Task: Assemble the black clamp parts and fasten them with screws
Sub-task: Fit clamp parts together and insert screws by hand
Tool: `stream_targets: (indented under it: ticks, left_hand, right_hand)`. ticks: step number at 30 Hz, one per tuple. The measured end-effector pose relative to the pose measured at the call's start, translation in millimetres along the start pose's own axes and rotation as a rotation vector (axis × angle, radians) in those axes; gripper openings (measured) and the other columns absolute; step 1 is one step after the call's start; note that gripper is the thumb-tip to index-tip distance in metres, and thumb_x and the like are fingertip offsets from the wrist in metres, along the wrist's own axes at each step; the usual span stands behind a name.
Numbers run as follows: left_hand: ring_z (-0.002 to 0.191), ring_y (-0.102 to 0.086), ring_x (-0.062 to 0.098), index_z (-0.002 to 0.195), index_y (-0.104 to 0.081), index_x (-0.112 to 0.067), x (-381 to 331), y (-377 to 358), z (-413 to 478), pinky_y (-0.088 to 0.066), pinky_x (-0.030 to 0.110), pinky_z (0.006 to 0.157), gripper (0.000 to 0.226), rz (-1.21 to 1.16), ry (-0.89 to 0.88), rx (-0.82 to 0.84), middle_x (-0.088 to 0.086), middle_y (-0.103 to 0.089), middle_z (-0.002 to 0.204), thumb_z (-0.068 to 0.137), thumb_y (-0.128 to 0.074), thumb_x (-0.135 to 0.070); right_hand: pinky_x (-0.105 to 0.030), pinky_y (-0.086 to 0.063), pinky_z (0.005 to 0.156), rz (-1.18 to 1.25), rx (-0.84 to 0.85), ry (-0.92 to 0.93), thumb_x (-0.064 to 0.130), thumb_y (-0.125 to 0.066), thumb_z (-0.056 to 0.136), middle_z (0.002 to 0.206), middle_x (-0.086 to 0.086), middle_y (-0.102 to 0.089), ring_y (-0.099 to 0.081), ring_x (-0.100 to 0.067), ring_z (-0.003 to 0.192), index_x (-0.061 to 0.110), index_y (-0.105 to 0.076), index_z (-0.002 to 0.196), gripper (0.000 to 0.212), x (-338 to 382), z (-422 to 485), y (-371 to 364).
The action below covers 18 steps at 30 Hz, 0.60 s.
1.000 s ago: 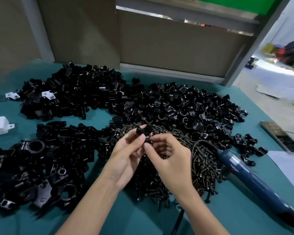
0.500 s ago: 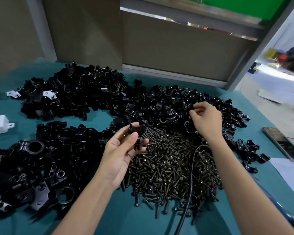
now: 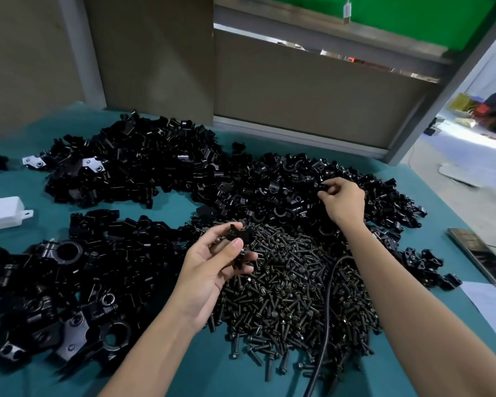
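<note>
My left hand (image 3: 212, 262) holds a small black clamp part (image 3: 239, 234) between thumb and fingers, just above the near-left edge of the dark screw pile (image 3: 292, 287). My right hand (image 3: 342, 200) reaches out over the far heap of small black clamp halves (image 3: 269, 193), and its fingertips pinch one small black piece (image 3: 322, 187) there. A second heap of black clamp parts (image 3: 132, 164) lies at the far left. Larger assembled clamp bodies (image 3: 63, 270) cover the near left of the table.
A black cable (image 3: 327, 310) runs across the screw pile toward the near edge. A white box (image 3: 2, 214) sits at the left edge. A dark phone-like slab (image 3: 478, 256) and white paper (image 3: 490, 302) lie at the right on the teal table (image 3: 206, 368).
My right hand left the part held in my left hand and went out to the far clamp heap, where it now pinches a piece. My left hand has lowered slightly with its part.
</note>
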<state>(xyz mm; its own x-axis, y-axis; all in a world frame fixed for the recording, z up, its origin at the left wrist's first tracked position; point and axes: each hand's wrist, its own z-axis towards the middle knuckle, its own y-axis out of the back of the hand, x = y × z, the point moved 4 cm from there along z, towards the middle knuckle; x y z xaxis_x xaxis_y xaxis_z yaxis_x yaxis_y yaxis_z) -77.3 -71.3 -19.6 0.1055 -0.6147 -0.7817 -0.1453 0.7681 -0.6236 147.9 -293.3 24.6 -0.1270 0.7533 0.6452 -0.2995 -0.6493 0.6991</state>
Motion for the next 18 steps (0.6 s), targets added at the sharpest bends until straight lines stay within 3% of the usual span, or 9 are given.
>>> stream_targets:
  ticks: [3,6,10,14,16,18]
  left_hand:
    - [0.084,-0.073,0.026,0.114,-0.071,-0.013,0,1,1,-0.058,0.027,0.065,0.034,-0.021,-0.003,0.000,0.000,-0.070,0.082,0.080,-0.070,-0.014]
    - [0.085,-0.073,0.026,0.116,-0.069,-0.011,-1,2,1,-0.058,0.027,0.065,0.036,-0.033,-0.010,0.005,-0.001,-0.070,0.081,0.080,-0.069,-0.014]
    - [0.092,-0.073,0.028,0.116,-0.066,-0.008,-2,-2,0,-0.059,0.028,0.069,0.036,-0.017,-0.036,0.033,-0.003,-0.066,0.074,0.081,-0.068,-0.013]
    - [0.098,-0.073,0.029,0.118,-0.064,-0.005,-4,-6,0,-0.059,0.030,0.071,0.037,0.024,-0.059,0.051,-0.008,-0.061,0.067,0.082,-0.067,-0.013]
    - [0.100,-0.073,0.028,0.119,-0.064,-0.005,-5,-6,0,-0.060,0.030,0.071,0.036,0.047,-0.059,0.042,-0.005,-0.069,0.076,0.083,-0.066,-0.012]
    - [0.103,-0.073,0.026,0.120,-0.065,-0.005,-5,-4,0,-0.060,0.031,0.072,0.037,0.057,-0.051,0.023,0.003,-0.076,0.096,0.084,-0.067,-0.011]
  right_hand:
    - [-0.015,-0.043,0.062,0.149,-0.028,-0.077,0.012,-0.074,0.088,0.092,0.003,-0.068,-0.058,-0.004,0.071,0.017,-0.073,0.107,0.020,-5,-1,7]
    - [-0.020,-0.049,0.081,0.339,-0.026,-0.114,0.012,-0.073,0.089,0.108,-0.005,-0.070,-0.064,-0.012,0.092,0.015,-0.070,0.113,0.024,-5,-8,15]
    - [-0.035,-0.057,0.090,0.544,0.004,-0.021,0.013,-0.069,0.092,0.103,-0.005,-0.071,-0.068,-0.015,0.095,0.019,-0.064,0.101,0.012,16,-35,27]
    - [-0.036,-0.062,0.067,0.816,0.192,0.143,0.005,-0.062,0.096,0.099,-0.013,-0.073,-0.074,-0.029,0.087,0.013,-0.055,0.098,0.011,57,-90,26]
    - [-0.033,-0.060,0.063,0.710,0.241,0.301,0.009,-0.067,0.092,0.094,-0.009,-0.073,-0.074,-0.026,0.081,0.019,-0.059,0.096,0.014,79,-118,21]
    - [-0.027,-0.059,0.071,0.577,0.241,0.470,0.013,-0.076,0.086,0.091,0.004,-0.072,-0.072,-0.014,0.082,0.024,-0.063,0.091,0.018,101,-140,16]
